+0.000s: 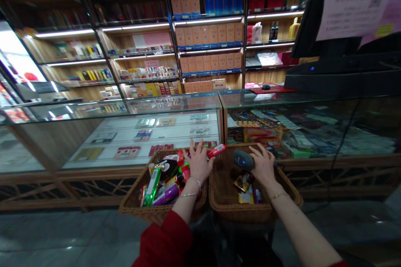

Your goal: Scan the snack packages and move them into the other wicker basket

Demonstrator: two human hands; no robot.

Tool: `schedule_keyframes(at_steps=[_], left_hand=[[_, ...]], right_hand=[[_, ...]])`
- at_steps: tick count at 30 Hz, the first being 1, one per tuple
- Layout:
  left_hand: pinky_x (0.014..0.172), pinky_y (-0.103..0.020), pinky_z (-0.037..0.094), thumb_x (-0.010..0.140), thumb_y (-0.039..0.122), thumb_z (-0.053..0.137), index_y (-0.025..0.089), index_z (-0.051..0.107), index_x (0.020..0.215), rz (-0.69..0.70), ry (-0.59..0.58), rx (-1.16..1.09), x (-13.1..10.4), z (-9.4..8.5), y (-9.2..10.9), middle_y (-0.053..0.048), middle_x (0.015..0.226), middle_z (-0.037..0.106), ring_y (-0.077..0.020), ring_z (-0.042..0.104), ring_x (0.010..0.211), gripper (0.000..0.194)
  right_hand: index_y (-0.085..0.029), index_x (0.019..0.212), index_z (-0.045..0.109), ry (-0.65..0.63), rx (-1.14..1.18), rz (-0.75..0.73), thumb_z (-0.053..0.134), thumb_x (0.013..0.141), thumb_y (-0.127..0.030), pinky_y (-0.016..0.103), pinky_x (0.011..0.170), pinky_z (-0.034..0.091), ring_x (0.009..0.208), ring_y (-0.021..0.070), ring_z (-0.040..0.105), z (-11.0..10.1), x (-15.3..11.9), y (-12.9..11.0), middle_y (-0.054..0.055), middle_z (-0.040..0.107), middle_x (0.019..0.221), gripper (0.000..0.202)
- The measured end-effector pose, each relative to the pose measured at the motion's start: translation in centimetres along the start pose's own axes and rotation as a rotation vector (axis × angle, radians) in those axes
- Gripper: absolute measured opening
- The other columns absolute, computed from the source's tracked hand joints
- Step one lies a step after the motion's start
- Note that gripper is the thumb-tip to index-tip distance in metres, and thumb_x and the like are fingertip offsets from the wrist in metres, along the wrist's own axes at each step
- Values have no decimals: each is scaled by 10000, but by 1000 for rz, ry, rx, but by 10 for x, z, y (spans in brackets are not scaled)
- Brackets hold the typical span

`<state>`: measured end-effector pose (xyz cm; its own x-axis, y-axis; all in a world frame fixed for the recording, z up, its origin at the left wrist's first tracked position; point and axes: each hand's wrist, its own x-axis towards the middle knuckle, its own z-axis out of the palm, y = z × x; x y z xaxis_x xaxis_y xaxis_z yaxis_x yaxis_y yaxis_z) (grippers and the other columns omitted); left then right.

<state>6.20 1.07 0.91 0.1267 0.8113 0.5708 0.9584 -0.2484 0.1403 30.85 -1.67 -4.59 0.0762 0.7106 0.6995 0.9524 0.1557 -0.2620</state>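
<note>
My left hand [200, 164] is above the inner edge of the left wicker basket [133, 208]. Between its thumb and fingers is a small red candy pack [216, 151] with a white label facing up. My right hand [263, 165] grips a dark barcode scanner [243, 159] with a blue light, over the right wicker basket [255, 212]. Heaped in the left basket are packaged snacks, among them a green pack [153, 184] and a purple pack [166, 194]. Several small packets lie in the right basket, including a yellow and white one [246, 197].
Behind the baskets runs a glass display counter [156, 108] with flat packs inside. A monitor [308, 29] with paper notices stands at the right, and a black cable [340, 154] hangs down the counter front. Shelves of boxes [209, 64] line the back wall.
</note>
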Motion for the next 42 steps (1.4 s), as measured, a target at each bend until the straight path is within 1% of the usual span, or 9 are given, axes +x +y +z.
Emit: schedule_keyframes(at_steps=[9, 15, 20, 24, 26, 29, 31, 36, 42], left_hand=[[1154, -725, 88, 830, 400, 632, 284, 680, 1043, -108, 19, -24, -12, -20, -18, -29, 1538, 446, -375, 135, 1504, 248], [1150, -722, 97, 833, 390, 626, 301, 684, 1072, -198, 42, 3, -21, -31, -44, -22, 1548, 432, -361, 150, 1502, 262], [1141, -721, 141, 848, 378, 605, 298, 681, 1111, -266, 76, 22, -29, -43, -67, -20, 1547, 432, -362, 170, 1496, 285], [1139, -722, 150, 862, 376, 584, 298, 675, 1132, -350, 100, 15, -40, -54, -82, -7, 1547, 433, -356, 175, 1495, 295], [1137, -717, 167, 872, 395, 564, 294, 662, 1165, -403, 125, 16, -46, -58, -88, -13, 1563, 407, -355, 169, 1496, 325], [1139, -704, 189, 878, 431, 540, 258, 584, 1308, -477, 178, 30, -52, -59, -96, -56, 1592, 350, -357, 163, 1498, 465], [1143, -701, 185, 876, 445, 533, 230, 538, 1366, -508, 203, 49, -54, -57, -99, -79, 1597, 337, -359, 164, 1497, 535], [1146, -697, 179, 880, 473, 516, 210, 522, 1395, -509, 206, 105, -55, -48, -99, -97, 1607, 311, -374, 153, 1495, 578], [1141, -703, 165, 876, 497, 527, 175, 429, 1472, -507, 183, 143, -55, -42, -95, -136, 1621, 260, -408, 106, 1497, 684]], right_hand=[[-234, 914, 711, 3, -13, -19, 525, 711, -121, 491, 1018, 248, 1362, 284, 379, 1, -5, 3, 45, 672, 1285, 297], [-238, 913, 705, 10, -64, -35, 508, 723, -125, 476, 1004, 263, 1350, 262, 387, 4, -6, 7, 26, 681, 1271, 295], [-235, 897, 705, 24, -90, -61, 508, 714, -128, 472, 990, 266, 1340, 268, 397, 4, -7, 8, 32, 686, 1261, 289], [-242, 910, 710, 16, -103, -69, 513, 710, -130, 468, 986, 266, 1341, 267, 389, 4, -8, 9, 31, 676, 1277, 302], [-244, 919, 712, 11, -109, -70, 516, 713, -132, 464, 988, 265, 1345, 262, 380, 4, -9, 9, 30, 674, 1279, 306], [-241, 919, 716, 9, -116, -63, 519, 706, -129, 463, 996, 260, 1351, 262, 370, 4, -9, 9, 34, 674, 1278, 311], [-241, 912, 719, 7, -110, -62, 520, 703, -133, 467, 999, 257, 1353, 269, 369, 4, -9, 9, 39, 676, 1275, 308], [-241, 900, 712, 11, -102, -57, 514, 726, -162, 467, 1001, 260, 1350, 262, 375, 4, -9, 9, 42, 681, 1266, 276], [-240, 899, 704, 25, -101, -60, 519, 738, -179, 477, 996, 263, 1351, 262, 369, 6, -10, 12, 45, 677, 1270, 253]])
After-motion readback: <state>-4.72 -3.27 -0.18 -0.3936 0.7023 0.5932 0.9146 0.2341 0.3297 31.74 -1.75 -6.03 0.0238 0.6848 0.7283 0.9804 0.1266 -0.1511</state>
